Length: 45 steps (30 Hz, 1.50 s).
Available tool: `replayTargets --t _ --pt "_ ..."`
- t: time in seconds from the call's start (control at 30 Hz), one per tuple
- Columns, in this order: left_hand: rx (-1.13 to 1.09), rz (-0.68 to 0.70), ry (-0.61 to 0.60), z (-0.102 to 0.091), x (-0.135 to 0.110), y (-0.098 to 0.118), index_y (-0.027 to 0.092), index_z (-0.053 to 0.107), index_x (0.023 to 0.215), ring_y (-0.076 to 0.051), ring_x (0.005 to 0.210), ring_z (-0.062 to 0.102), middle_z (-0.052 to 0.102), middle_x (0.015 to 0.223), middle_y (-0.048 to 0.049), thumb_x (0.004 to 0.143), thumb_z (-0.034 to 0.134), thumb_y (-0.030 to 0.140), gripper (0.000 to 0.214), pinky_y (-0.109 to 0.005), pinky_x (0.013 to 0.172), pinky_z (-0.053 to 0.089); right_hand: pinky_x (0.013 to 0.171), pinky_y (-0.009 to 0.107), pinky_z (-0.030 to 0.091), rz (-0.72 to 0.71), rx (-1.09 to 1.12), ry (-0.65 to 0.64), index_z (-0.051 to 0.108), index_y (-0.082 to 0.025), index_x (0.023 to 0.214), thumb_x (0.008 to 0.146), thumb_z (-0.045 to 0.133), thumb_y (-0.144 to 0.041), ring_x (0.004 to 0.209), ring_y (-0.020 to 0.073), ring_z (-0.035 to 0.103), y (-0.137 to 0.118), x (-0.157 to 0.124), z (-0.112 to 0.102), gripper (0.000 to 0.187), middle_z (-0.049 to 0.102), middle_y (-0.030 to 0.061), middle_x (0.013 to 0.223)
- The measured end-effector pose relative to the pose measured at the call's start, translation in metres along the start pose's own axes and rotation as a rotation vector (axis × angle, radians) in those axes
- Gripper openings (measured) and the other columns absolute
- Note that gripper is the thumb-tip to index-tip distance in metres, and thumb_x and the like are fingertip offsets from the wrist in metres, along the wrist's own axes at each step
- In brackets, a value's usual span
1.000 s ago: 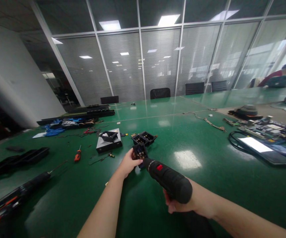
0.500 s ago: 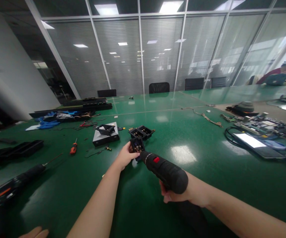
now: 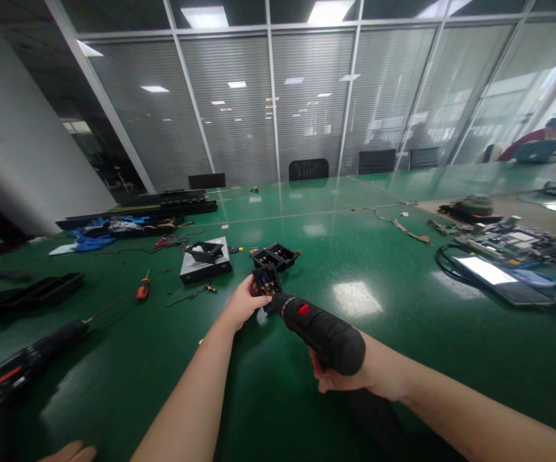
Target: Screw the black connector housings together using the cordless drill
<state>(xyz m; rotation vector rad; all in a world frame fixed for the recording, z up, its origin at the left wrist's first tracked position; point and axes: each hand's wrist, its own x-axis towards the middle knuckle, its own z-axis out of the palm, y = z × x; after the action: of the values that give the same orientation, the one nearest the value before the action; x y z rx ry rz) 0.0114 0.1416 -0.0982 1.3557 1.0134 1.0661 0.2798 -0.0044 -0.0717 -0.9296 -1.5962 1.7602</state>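
Observation:
My left hand (image 3: 246, 301) grips the near end of a black plastic housing (image 3: 266, 277) with brass-coloured metal parts inside. In my right hand (image 3: 338, 378) is a black cordless drill (image 3: 323, 330) with a red switch on top. The drill's nose points left and away from me, at the near edge of the housing; its tip is hidden. Touching or just behind the held piece, more black housings (image 3: 285, 255) with metal parts lie on the green table (image 3: 278, 417). A small whitish translucent thing (image 3: 261, 316) shows below my left fingers.
Left lie a second power tool (image 3: 32, 350) with a long bit, an orange screwdriver (image 3: 142, 289) and black trays (image 3: 42, 292). A grey box (image 3: 205, 260) stands behind. Right are a phone (image 3: 504, 281) and circuit boards (image 3: 513, 240). Another person's hand (image 3: 70, 452) shows at lower left.
Both hands, the drill and the housing hold almost the same place. The view has shifted very slightly; the hand at lower left has barely moved.

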Motion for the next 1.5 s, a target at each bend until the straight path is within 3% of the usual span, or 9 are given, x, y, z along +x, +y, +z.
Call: replayTargets --t 0.23,0.4,0.57,0.67,0.93,1.2,1.37,1.5 --pt "-0.046 -0.011 0.002 -0.002 -0.001 -0.001 0.018 0.069 0.12 -0.033 0.11 0.074 0.081 0.114 -0.0102 0.06 0.09 0.015 0.064 -0.047 0.102 0.055 0.078 0.031 0.057 -0.004 0.018 -0.017 0.077 -0.015 0.096 0.072 0.09 -0.013 0.082 0.0209 0.074 0.003 0.0 -0.001 0.027 0.079 0.0042 0.086" --pt "-0.2 0.009 -0.029 -0.006 0.002 -0.006 0.016 0.074 0.12 -0.031 0.105 0.074 0.081 0.112 -0.0097 0.062 0.079 0.017 0.059 -0.043 0.097 0.055 0.075 0.03 0.056 -0.027 0.034 -0.029 0.077 -0.015 0.096 0.072 0.09 -0.014 0.079 0.0202 0.073 -0.001 -0.001 0.0 0.028 0.079 0.0045 0.086" --pt "-0.357 -0.071 0.057 -0.008 0.005 -0.01 0.017 0.078 0.113 -0.029 0.101 0.075 0.082 0.109 -0.0118 0.082 0.078 0.049 0.045 -0.04 0.091 0.056 0.077 0.031 0.057 -0.026 0.047 -0.036 0.076 -0.015 0.098 0.073 0.088 -0.012 0.08 0.0212 0.074 0.003 0.0 0.0 0.028 0.078 0.0044 0.085" --pt "-0.377 -0.122 0.098 -0.007 0.008 -0.012 0.018 0.078 0.107 -0.03 0.103 0.075 0.083 0.108 -0.0129 0.09 0.071 0.066 0.052 -0.04 0.093 0.056 0.077 0.03 0.057 -0.026 0.051 -0.027 0.076 -0.016 0.098 0.071 0.087 -0.01 0.081 0.0214 0.074 0.006 0.002 0.0 0.03 0.078 0.004 0.085" --pt "-0.395 -0.141 0.136 -0.007 0.014 -0.019 0.015 0.08 0.106 -0.027 0.096 0.077 0.083 0.107 -0.0137 0.095 0.072 0.059 0.045 -0.036 0.089 0.056 0.075 0.03 0.056 -0.028 0.058 -0.022 0.075 -0.015 0.098 0.071 0.087 -0.015 0.077 0.0202 0.072 0.006 0.003 0.001 0.029 0.078 0.0041 0.083" --pt "-0.401 -0.124 0.107 -0.007 0.012 -0.018 0.015 0.081 0.107 -0.027 0.097 0.077 0.083 0.108 -0.0141 0.093 0.074 0.062 0.049 -0.036 0.089 0.056 0.076 0.03 0.055 -0.025 0.037 -0.021 0.076 -0.015 0.099 0.073 0.088 -0.017 0.079 0.0208 0.073 0.005 0.001 0.0 0.029 0.078 0.0053 0.085" --pt "-0.378 -0.079 0.06 -0.009 0.011 -0.019 0.016 0.08 0.108 -0.027 0.093 0.076 0.083 0.105 -0.0122 0.081 0.085 0.066 0.058 -0.036 0.086 0.055 0.077 0.029 0.056 -0.064 0.006 -0.038 0.075 -0.015 0.088 0.073 0.086 -0.011 0.079 0.0204 0.074 0.0 0.002 0.002 0.018 0.078 0.0045 0.083" --pt "-0.359 -0.048 0.024 -0.009 0.011 -0.018 0.015 0.08 0.108 -0.026 0.091 0.075 0.083 0.103 -0.012 0.076 0.089 0.066 0.061 -0.036 0.085 0.055 0.076 0.03 0.056 -0.043 0.013 -0.028 0.075 -0.015 0.094 0.071 0.086 -0.009 0.078 0.0207 0.073 -0.004 0.002 0.004 0.026 0.078 0.0042 0.083"
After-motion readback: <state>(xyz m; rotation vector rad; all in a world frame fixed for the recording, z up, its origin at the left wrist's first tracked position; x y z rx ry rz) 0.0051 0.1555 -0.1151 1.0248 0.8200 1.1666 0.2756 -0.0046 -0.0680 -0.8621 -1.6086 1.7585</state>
